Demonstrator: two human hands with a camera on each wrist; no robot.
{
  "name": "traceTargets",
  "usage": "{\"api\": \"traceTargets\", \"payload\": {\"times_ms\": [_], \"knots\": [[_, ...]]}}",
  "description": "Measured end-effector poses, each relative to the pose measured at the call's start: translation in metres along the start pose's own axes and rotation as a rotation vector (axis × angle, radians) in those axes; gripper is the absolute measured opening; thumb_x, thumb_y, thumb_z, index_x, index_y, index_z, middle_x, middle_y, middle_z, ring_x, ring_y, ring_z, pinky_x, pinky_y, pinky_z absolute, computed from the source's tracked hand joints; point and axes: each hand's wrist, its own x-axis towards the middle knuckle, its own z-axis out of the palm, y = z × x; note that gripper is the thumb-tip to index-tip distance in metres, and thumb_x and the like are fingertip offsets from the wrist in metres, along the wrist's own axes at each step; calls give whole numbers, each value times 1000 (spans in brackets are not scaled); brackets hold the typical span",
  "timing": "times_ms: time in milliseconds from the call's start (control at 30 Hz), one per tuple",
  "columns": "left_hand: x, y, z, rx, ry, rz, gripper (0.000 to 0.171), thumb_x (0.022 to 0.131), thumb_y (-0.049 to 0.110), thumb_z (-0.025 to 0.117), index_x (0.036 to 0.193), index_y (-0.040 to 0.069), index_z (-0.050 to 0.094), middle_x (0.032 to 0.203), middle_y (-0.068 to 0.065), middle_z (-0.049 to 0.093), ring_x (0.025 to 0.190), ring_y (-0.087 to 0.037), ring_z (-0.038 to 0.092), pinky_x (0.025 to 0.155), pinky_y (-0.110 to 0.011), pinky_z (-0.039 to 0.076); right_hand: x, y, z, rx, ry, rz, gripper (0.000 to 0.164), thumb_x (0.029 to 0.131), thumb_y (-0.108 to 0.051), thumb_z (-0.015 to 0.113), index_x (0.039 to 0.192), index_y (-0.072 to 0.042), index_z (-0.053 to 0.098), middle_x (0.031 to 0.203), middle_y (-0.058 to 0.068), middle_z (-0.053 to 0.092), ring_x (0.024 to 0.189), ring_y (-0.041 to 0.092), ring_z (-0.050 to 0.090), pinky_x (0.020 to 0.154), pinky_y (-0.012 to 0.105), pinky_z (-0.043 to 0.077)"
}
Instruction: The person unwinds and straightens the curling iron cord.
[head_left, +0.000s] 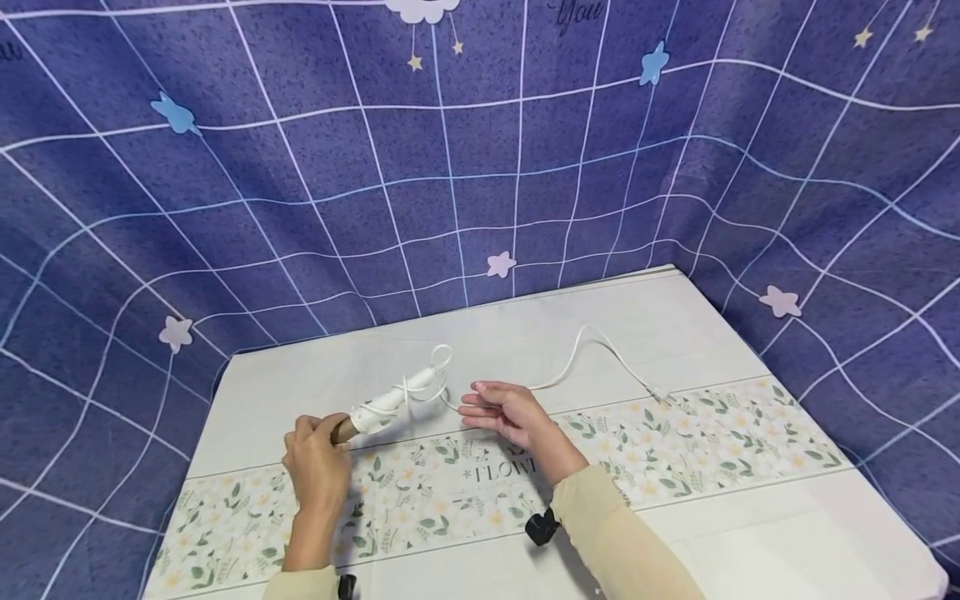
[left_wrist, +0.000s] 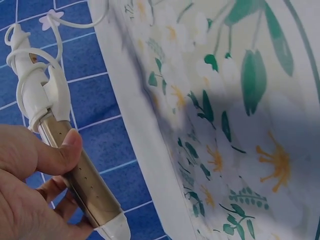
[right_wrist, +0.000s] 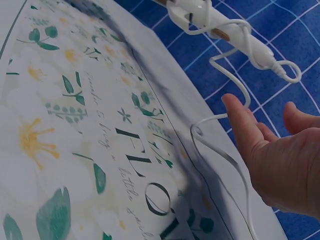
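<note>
My left hand (head_left: 318, 462) grips a curling iron (head_left: 390, 404) by its gold barrel (left_wrist: 92, 187), thumb on one side and fingers behind. The iron is held tilted over the table, its white handle (left_wrist: 32, 92) pointing up and away. Loops of white cord (right_wrist: 235, 82) wind round the handle. To the right of it, my right hand (head_left: 517, 417) has its fingers extended and apart, close to the hanging cord. Whether the fingers touch the cord, I cannot tell. The cord's loose end runs behind that hand to a plug (head_left: 663, 398) lying on the table.
A white table cover (head_left: 750, 533) with a floral band (head_left: 690, 442) and dark lettering lies beneath. Blue cloth (head_left: 480, 142) with grid lines and stars hangs along the back and both sides. Black wrist straps (head_left: 542, 527) show at the cuffs.
</note>
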Motion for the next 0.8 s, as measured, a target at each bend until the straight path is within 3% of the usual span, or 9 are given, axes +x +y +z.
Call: {"api": "traceTargets", "payload": {"times_ms": [133, 433, 600, 800], "knots": [[-1, 4, 0, -14, 16, 14, 37, 73, -12, 74, 106, 1, 69, 101, -19, 54, 96, -40, 47, 89, -63, 32, 1, 1, 2, 35, -37, 8, 46, 101, -8, 46, 140, 13, 33, 138, 39, 36, 119, 49, 50, 94, 51, 46], [-1, 8, -1, -15, 45, 30, 36, 71, -12, 75, 105, 1, 71, 100, -18, 55, 95, -39, 48, 88, -62, 33, 4, 1, 9, 67, -158, 35, 49, 103, -9, 42, 145, 12, 26, 144, 37, 30, 131, 51, 32, 98, 50, 44], [-1, 11, 0, -23, 42, 35, 38, 70, -13, 75, 104, 1, 71, 99, -18, 55, 95, -39, 48, 89, -63, 33, 6, 1, 13, 80, -161, 34, 47, 102, -7, 43, 144, 11, 29, 143, 35, 35, 128, 47, 41, 97, 46, 46], [-2, 11, 0, -26, 32, 41, 38, 69, -14, 75, 104, 1, 71, 99, -18, 55, 95, -39, 49, 89, -63, 33, 9, -1, 18, 92, -135, 34, 46, 101, -2, 42, 143, 11, 28, 141, 38, 34, 128, 47, 42, 98, 46, 45]]}}
